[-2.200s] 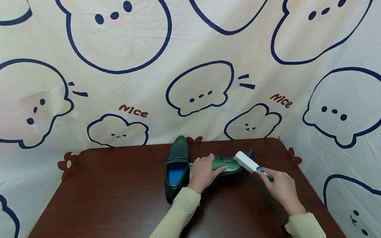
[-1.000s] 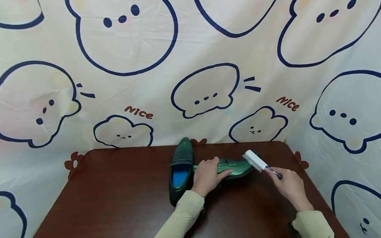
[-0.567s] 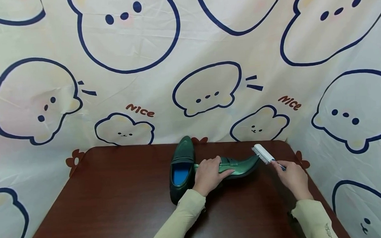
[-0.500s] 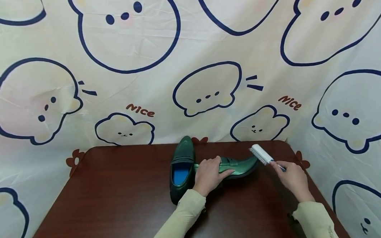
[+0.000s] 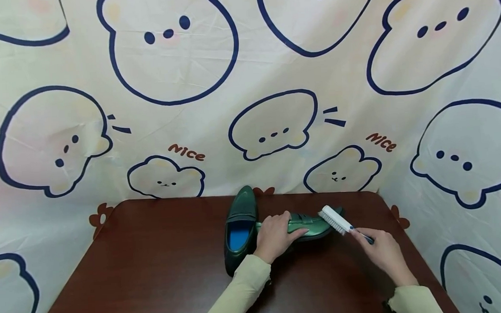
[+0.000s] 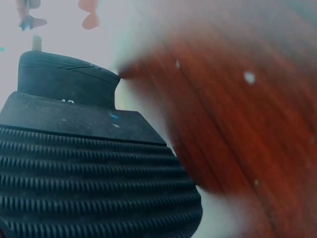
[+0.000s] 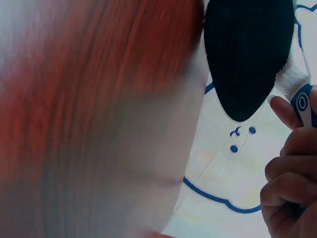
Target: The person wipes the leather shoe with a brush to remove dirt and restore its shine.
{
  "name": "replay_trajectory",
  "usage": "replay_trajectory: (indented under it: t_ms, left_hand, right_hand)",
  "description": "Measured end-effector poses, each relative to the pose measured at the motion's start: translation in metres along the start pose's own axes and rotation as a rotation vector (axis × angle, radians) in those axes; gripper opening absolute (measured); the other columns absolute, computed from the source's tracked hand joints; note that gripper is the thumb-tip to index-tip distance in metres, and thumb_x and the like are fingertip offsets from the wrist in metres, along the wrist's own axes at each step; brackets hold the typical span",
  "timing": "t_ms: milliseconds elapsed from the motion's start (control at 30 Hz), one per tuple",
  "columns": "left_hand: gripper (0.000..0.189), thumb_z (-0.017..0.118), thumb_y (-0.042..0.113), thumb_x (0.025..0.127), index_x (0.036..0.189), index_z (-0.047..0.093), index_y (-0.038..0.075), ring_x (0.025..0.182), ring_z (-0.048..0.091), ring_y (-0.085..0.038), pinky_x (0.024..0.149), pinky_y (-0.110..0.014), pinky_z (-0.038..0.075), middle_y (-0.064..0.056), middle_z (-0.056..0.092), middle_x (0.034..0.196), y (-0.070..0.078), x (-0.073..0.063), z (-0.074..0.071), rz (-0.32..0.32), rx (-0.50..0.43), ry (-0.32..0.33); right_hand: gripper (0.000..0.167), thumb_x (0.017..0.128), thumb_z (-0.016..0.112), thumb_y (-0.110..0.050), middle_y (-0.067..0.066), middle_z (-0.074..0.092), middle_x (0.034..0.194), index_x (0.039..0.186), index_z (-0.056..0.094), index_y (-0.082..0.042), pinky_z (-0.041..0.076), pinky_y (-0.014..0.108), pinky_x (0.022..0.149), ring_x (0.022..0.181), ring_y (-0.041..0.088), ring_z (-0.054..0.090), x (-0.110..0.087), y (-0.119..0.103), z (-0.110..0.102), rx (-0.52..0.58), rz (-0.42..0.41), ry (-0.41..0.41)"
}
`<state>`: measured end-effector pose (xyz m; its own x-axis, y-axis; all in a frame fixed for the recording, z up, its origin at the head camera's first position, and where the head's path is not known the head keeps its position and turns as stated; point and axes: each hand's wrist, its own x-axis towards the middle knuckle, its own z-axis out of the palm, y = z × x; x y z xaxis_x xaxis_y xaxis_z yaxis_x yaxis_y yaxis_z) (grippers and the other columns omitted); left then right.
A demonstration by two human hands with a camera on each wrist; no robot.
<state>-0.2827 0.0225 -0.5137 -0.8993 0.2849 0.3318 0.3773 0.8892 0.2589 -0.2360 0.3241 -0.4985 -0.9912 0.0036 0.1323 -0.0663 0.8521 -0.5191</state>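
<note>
My left hand (image 5: 273,237) grips a green loafer (image 5: 315,227) by its heel end, thumb along its side, toe pointing right. In the left wrist view the ridged dark sole (image 6: 94,173) of that shoe faces the camera. My right hand (image 5: 383,251) holds a white brush (image 5: 335,218) by its blue and white handle, fingers curled round it. The bristles lie against the shoe's upper near the toe. In the right wrist view the dark sole of the toe (image 7: 247,54) shows beside the white bristles (image 7: 293,79). A second green loafer (image 5: 242,213) with a blue insole stands left of my left hand.
A brown wooden table (image 5: 162,265) lies under both shoes, with rounded far corners. Right behind its far edge hangs a pale cloth (image 5: 277,174) printed with cartoon faces; it continues along both sides.
The brush has moved from the tip of the toe back leftward onto the upper, the right hand with it. The left hand keeps its grip, and the second shoe stays put.
</note>
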Motion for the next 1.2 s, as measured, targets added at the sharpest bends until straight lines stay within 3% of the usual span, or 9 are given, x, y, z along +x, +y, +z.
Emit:
replay_trajectory:
  t_ms: [300, 533, 767, 900, 967, 1200]
  left_hand:
    - [0.057, 0.059, 0.077, 0.089, 0.087, 0.056, 0.021, 0.055, 0.040, -0.008, 0.057, -0.024, 0.031, 0.008, 0.043, 0.059, 0.003, -0.001, 0.001, 0.012, -0.026, -0.015]
    - [0.057, 0.060, 0.077, 0.089, 0.089, 0.058, 0.021, 0.057, 0.042, -0.007, 0.060, -0.024, 0.034, 0.009, 0.045, 0.060, 0.005, -0.002, 0.001, 0.023, -0.017, -0.014]
    - [0.058, 0.060, 0.077, 0.088, 0.096, 0.062, 0.019, 0.061, 0.046, -0.008, 0.064, -0.025, 0.039, 0.007, 0.052, 0.065, 0.004, -0.001, -0.001, -0.004, 0.010, -0.034]
    - [0.061, 0.061, 0.077, 0.088, 0.103, 0.065, 0.018, 0.065, 0.049, -0.009, 0.069, -0.027, 0.044, 0.005, 0.062, 0.073, 0.005, 0.000, -0.002, -0.019, 0.012, -0.051]
    - [0.060, 0.061, 0.076, 0.089, 0.102, 0.065, 0.018, 0.064, 0.049, -0.009, 0.068, -0.026, 0.044, 0.005, 0.060, 0.071, 0.005, -0.002, -0.002, -0.017, 0.017, -0.055]
    - [0.057, 0.059, 0.077, 0.089, 0.085, 0.055, 0.020, 0.055, 0.041, -0.009, 0.058, -0.024, 0.030, 0.007, 0.043, 0.058, 0.004, -0.004, -0.001, 0.044, 0.011, -0.007]
  right_hand:
    - [0.049, 0.102, 0.065, -0.041, 0.031, 0.072, 0.116, 0.125, 0.072, 0.002, 0.056, 0.053, 0.069, 0.079, 0.029, 0.066, 0.013, 0.026, 0.002, -0.083, -0.006, 0.131]
    - [0.051, 0.102, 0.065, -0.043, 0.030, 0.073, 0.111, 0.123, 0.073, 0.003, 0.057, 0.056, 0.070, 0.078, 0.030, 0.067, 0.014, 0.022, -0.006, -0.098, -0.014, 0.136]
    - [0.054, 0.100, 0.065, -0.050, 0.024, 0.075, 0.113, 0.124, 0.074, -0.002, 0.051, 0.038, 0.065, 0.076, 0.022, 0.061, 0.004, 0.000, -0.013, -0.062, -0.066, 0.041]
    - [0.051, 0.097, 0.070, -0.048, 0.021, 0.077, 0.110, 0.119, 0.077, -0.003, 0.053, 0.038, 0.065, 0.077, 0.019, 0.065, -0.002, -0.005, -0.011, -0.097, -0.114, 0.024]
    - [0.048, 0.096, 0.072, -0.046, 0.020, 0.077, 0.108, 0.118, 0.078, -0.004, 0.057, 0.043, 0.067, 0.076, 0.019, 0.066, -0.004, -0.005, -0.009, -0.120, -0.127, 0.035]
    - [0.048, 0.099, 0.070, -0.041, 0.026, 0.075, 0.108, 0.124, 0.074, 0.000, 0.052, 0.044, 0.061, 0.070, 0.023, 0.063, 0.003, 0.013, -0.012, -0.140, -0.100, 0.060]
